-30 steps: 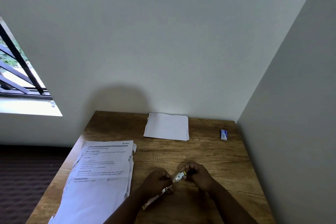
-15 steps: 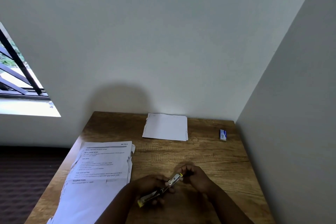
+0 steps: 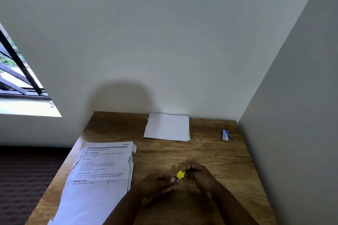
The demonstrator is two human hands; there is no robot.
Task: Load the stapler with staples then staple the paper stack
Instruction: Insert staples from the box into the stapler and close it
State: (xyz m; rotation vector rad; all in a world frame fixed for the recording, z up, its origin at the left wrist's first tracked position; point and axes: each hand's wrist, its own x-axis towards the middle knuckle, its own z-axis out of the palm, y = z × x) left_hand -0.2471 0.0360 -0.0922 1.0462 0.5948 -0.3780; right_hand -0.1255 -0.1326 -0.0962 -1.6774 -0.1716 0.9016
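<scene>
Between both hands, low and close to the body: small yellow stapler (image 3: pixel 180 175), just above the wooden table (image 3: pixel 210 153). Gripped by the left hand (image 3: pixel 157 186), fingers curled round its near end. Pinched at the far yellow tip by the right hand (image 3: pixel 199 175), fingers bent round it too. Mostly hidden by the fingers, so cannot tell if open or closed, or if any staples are inside.

Left of the left hand, right beside the wrist: big paper stack (image 3: pixel 98 173) with printed lines on the top sheet, edges a bit ragged, hanging a little over the table's left side.

Far past both hands, near the back wall: smaller white paper pile (image 3: pixel 167 127), lying flat.

Far off past the right hand, near the back right corner: tiny blue and white staple box (image 3: pixel 225 135), lying alone, well apart from both piles.

Way off to the left of the hands: window with dark bars (image 3: pixel 16 71), bright outside.
</scene>
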